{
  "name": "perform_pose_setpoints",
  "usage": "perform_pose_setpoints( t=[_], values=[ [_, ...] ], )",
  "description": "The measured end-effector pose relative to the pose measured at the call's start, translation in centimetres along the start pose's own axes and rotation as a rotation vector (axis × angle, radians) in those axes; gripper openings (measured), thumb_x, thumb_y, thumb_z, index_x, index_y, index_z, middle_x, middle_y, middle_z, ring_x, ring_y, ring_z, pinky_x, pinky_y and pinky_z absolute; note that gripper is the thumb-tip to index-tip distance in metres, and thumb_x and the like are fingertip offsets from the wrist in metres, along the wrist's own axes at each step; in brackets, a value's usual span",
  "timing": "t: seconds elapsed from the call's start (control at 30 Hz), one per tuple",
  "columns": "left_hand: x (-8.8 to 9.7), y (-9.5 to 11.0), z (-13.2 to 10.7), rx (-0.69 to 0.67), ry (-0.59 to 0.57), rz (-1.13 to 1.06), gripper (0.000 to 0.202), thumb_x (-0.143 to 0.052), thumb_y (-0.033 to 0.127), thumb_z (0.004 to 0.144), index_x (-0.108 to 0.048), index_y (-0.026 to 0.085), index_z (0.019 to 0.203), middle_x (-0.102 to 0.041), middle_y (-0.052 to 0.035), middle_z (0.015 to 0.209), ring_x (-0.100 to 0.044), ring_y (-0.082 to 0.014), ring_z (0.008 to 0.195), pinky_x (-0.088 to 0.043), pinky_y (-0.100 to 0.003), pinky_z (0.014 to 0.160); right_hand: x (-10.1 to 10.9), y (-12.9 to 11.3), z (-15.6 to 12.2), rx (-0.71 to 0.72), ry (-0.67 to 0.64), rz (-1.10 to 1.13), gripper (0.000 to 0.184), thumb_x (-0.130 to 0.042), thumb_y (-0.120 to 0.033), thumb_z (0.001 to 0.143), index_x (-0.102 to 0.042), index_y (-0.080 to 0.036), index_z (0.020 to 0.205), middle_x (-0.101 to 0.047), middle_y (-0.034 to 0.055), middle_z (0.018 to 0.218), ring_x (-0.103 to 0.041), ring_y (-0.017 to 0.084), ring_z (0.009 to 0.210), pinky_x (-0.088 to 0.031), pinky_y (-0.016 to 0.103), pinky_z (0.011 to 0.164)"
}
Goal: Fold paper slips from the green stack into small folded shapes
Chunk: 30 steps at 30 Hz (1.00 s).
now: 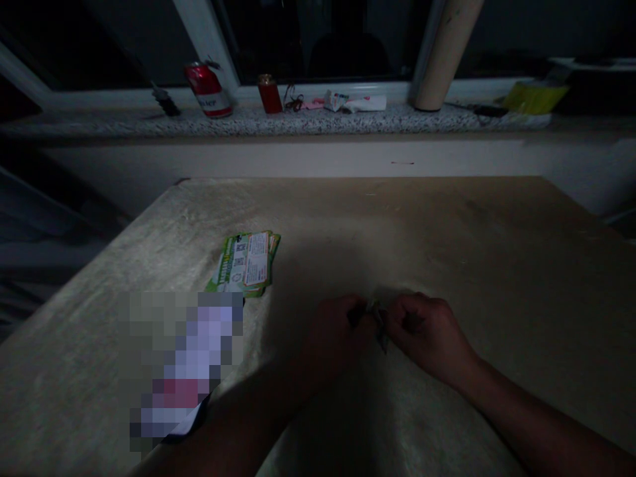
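Note:
Over the middle of the table, my left hand (342, 331) and my right hand (430, 334) are close together, fingers closed in pinches. Between them is a small folded greenish piece (381, 338), paper or packet; the dim light hides its exact kind. Both hands appear to grip it, and one pointed corner hangs down between them. To the left lies a small stack of green-and-white printed packets or cards (243, 262), with blocks of text and square codes on top. Neither hand touches the stack.
A lit, pixelated phone-like object (199, 358) lies by my left forearm on the pale table (472, 265). Along the granite windowsill (298, 124) stand a red can (209, 89), a red lighter-like object (269, 94), crumpled wrappers (355, 101), a cardboard tube (447, 53) and something yellow (534, 97).

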<state>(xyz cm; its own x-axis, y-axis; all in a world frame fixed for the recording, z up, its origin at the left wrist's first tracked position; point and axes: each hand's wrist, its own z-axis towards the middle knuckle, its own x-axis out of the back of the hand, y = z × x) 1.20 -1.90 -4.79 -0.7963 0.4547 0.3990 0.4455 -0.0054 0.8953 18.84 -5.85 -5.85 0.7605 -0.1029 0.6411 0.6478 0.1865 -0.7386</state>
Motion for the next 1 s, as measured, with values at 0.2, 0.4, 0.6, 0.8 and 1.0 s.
perform_pose_setpoints(
  t=[0.2,0.4,0.6,0.8,1.0],
  values=[
    [0.4,-1.0,0.5,0.041,-0.182,-0.461,0.025,-0.073,0.038,0.071,-0.068,0.014,0.076,-0.059,0.0014,0.065,-0.050,-0.0112,0.059,-0.037,-0.024,0.056,0.0,0.1,-0.3,-0.166,-0.046,0.365,0.027,-0.061,-0.032,0.083,-0.053,-0.020,0.060,-0.054,-0.0019,0.056,-0.047,0.011,0.051,-0.038,0.023,0.048],
    [0.7,-1.6,0.4,0.216,-0.421,-0.869,0.035,-0.080,0.042,0.069,-0.074,0.012,0.087,-0.050,0.0062,0.050,-0.041,-0.0073,0.042,-0.035,-0.023,0.047,0.2,-0.1,-0.4,-0.198,-0.046,0.492,0.031,-0.068,-0.034,0.081,-0.050,-0.020,0.060,-0.051,-0.0026,0.057,-0.045,0.010,0.052,-0.038,0.023,0.049],
    [0.9,-1.6,-0.2,0.235,-0.501,-0.926,0.037,-0.082,0.044,0.072,-0.072,0.012,0.086,-0.053,0.0060,0.044,-0.041,-0.0074,0.034,-0.037,-0.024,0.043,0.3,-0.5,-0.6,-0.193,-0.069,0.495,0.035,-0.071,-0.035,0.081,-0.049,-0.020,0.059,-0.050,-0.0023,0.055,-0.042,0.011,0.052,-0.035,0.024,0.048],
    [0.7,-1.3,-0.5,0.256,-0.517,-0.912,0.039,-0.085,0.044,0.072,-0.070,0.013,0.090,-0.050,0.0083,0.043,-0.039,-0.0056,0.034,-0.037,-0.023,0.044,0.1,-0.2,-0.7,-0.189,-0.087,0.484,0.032,-0.067,-0.031,0.082,-0.047,-0.021,0.059,-0.049,-0.0024,0.055,-0.041,0.011,0.052,-0.033,0.024,0.047],
    [0.1,-1.5,-0.2,0.238,-0.479,-0.876,0.037,-0.085,0.044,0.073,-0.066,0.015,0.085,-0.048,0.0091,0.046,-0.036,-0.0047,0.037,-0.031,-0.020,0.043,-0.1,-0.3,-0.7,-0.172,-0.045,0.358,0.024,-0.061,-0.024,0.078,-0.048,-0.021,0.057,-0.050,-0.0034,0.054,-0.043,0.010,0.051,-0.033,0.023,0.047]
  ],
)
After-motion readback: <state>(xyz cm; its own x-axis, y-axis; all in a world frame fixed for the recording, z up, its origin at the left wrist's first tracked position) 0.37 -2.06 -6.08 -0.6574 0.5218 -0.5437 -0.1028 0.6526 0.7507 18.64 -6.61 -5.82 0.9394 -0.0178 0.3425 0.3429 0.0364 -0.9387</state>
